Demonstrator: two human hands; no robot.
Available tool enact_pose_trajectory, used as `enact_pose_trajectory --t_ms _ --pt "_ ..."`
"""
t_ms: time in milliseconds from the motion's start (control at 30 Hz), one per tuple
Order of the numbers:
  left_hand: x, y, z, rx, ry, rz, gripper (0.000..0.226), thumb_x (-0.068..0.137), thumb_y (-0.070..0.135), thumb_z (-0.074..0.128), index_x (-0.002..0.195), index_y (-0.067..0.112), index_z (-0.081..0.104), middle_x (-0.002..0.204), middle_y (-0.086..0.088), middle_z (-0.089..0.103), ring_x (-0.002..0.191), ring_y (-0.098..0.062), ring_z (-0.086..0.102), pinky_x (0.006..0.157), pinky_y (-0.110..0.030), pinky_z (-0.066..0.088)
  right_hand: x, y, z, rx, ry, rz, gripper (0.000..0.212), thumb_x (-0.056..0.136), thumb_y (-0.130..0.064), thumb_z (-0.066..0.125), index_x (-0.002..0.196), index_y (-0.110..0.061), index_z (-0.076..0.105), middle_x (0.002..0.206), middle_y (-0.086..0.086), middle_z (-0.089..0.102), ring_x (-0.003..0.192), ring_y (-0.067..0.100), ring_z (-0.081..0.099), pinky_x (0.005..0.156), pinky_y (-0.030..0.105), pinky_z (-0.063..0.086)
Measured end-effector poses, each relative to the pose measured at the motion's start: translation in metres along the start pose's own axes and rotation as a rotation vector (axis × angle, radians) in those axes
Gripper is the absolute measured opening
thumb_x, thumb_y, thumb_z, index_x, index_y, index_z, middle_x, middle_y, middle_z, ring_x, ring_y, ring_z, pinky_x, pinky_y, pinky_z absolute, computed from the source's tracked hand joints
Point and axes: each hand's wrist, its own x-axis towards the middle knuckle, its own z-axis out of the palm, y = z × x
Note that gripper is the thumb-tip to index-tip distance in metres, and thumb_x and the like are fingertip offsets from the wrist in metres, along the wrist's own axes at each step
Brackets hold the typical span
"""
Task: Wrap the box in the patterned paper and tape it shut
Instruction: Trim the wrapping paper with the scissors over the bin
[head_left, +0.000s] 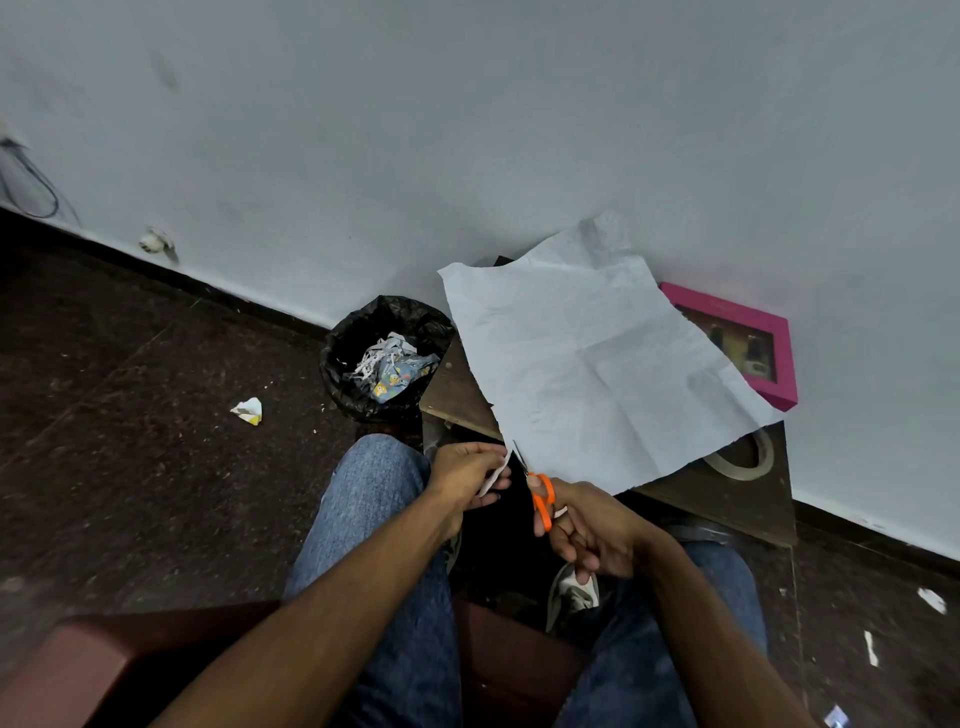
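A large sheet of wrapping paper (587, 358) lies with its pale back side up over a small dark wooden table (727, 493), hanging past the near edge. A pink box (748, 343) with a window lid sits at the table's far right against the wall, partly under the sheet. My right hand (587, 530) grips orange-handled scissors (543, 499), blades pointing up at the sheet's near corner. My left hand (467, 473) pinches a narrow strip of paper (496, 473) beside the blades. A roll of clear tape (748, 457) lies on the table, half hidden by the sheet.
A black-lined bin (384, 358) with paper scraps stands left of the table. A crumpled scrap (248, 410) and small bits lie on the dark floor. The wall runs right behind the table. My knees in jeans are below the hands, on a brown seat (104, 670).
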Motion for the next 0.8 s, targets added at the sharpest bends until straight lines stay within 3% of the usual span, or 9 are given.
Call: enact_pose_trajectory --t_ms 233,800 --pt "-0.001 0.001 0.000 -0.014 0.014 0.012 0.012 0.093 0.008 0.058 0.091 0.015 0.067 0.074 -0.002 0.067 0.064 -0.013 0.063 0.068 -0.027 0.052 0.000 -0.009 -0.001 -0.044 -0.021 0.019 0.058 0.085 -0.067 0.057 0.085 -0.010 0.066 0.049 0.008 0.044 0.031 0.012 0.028 0.037 0.022 0.039" --pt "-0.001 -0.001 -0.001 0.026 0.045 0.045 0.015 0.093 0.006 0.055 0.092 0.013 0.069 0.070 -0.004 0.066 0.056 -0.011 0.060 0.058 -0.022 0.048 0.008 -0.018 -0.008 -0.216 -0.047 0.066 0.067 0.076 -0.075 0.061 0.090 -0.009 0.069 0.049 0.009 0.046 0.035 0.015 0.029 0.043 0.023 0.039"
